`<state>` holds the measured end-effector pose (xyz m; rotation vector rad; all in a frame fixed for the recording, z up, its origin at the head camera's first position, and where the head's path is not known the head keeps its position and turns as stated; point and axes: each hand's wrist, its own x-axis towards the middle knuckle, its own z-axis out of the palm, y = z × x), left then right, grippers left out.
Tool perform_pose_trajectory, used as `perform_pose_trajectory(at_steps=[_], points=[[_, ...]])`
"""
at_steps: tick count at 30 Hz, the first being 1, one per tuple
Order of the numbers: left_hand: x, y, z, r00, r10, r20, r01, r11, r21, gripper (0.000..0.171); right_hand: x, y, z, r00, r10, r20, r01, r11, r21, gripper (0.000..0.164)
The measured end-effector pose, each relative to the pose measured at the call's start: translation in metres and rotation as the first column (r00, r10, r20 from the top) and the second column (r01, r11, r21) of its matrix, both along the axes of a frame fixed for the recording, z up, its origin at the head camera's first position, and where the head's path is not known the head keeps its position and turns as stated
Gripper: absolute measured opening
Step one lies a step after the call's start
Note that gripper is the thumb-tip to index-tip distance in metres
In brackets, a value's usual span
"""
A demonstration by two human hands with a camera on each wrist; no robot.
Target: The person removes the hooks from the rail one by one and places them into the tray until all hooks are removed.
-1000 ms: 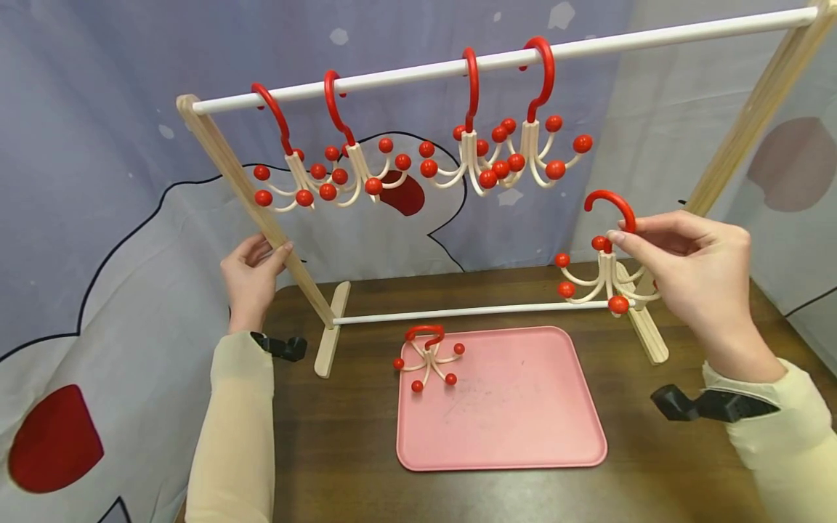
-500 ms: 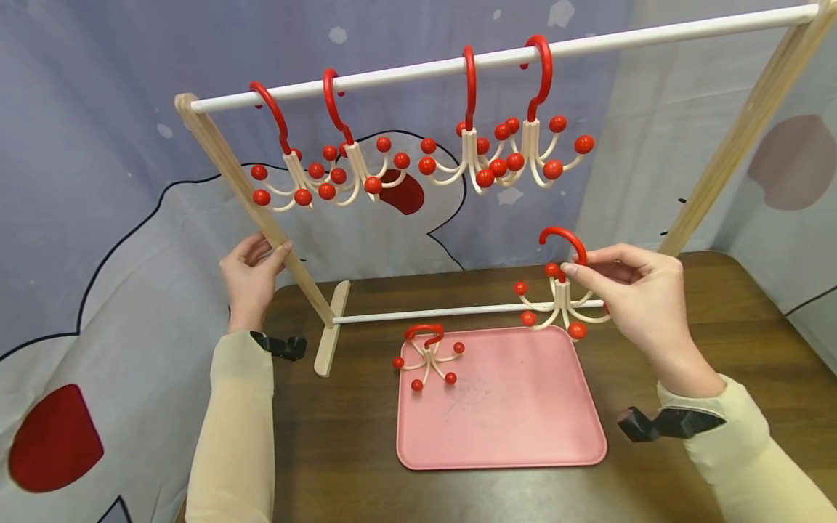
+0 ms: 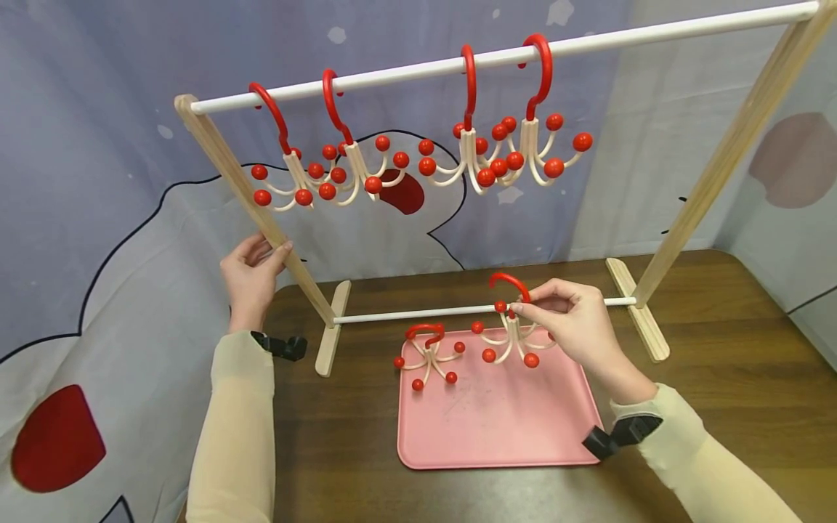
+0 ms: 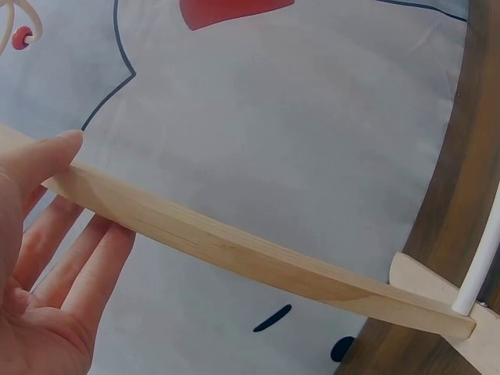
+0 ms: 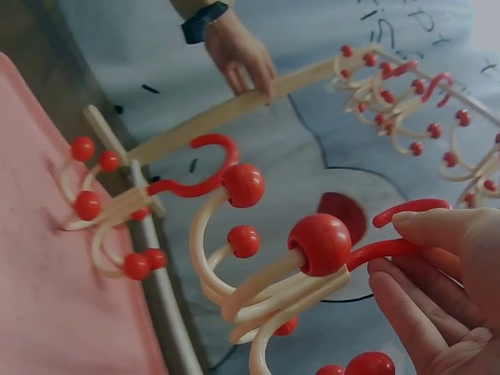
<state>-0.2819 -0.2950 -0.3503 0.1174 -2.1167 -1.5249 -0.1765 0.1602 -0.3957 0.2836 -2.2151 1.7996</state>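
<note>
My right hand (image 3: 572, 319) pinches the red hook of a multi-arm hanger (image 3: 512, 333) with cream arms and red ball tips, over the back right part of the pink tray (image 3: 503, 428). In the right wrist view thumb and fingers grip that hook, and the hanger (image 5: 273, 293) hangs from it. A second hanger (image 3: 429, 356) of the same kind rests at the tray's back left corner. My left hand (image 3: 251, 280) holds the left wooden post (image 3: 294, 265) of a rack; in the left wrist view the thumb lies over the post (image 4: 226, 238), fingers beneath.
Several matching hangers (image 3: 468, 149) hang from the rack's white top rod (image 3: 628, 40). A thinner white bar (image 3: 399, 314) joins the rack's feet behind the tray. The right post (image 3: 726, 156) stands on a wooden foot (image 3: 647, 327). A patterned curtain (image 3: 131, 254) backs the brown table (image 3: 340, 450).
My right hand has carried the hanger leftward and down, from beside the right post to over the tray. The left hand stays on the post.
</note>
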Motion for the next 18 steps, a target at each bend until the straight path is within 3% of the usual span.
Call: perform_pose_trajectory(at_steps=[11,18], points=[[0.003,0.001,0.003,1.0,-0.011,-0.004,0.011,1.0,0.024,0.049,-0.006,-0.022,-0.042,0.996,0.06,0.065,-0.06,0.998,-0.003,0.018],[0.003,0.001,0.002,1.0,-0.008,0.002,0.008,1.0,0.013,0.048,-0.006,-0.034,-0.059,0.992,0.036,0.121,-0.04,0.999,0.031,0.019]])
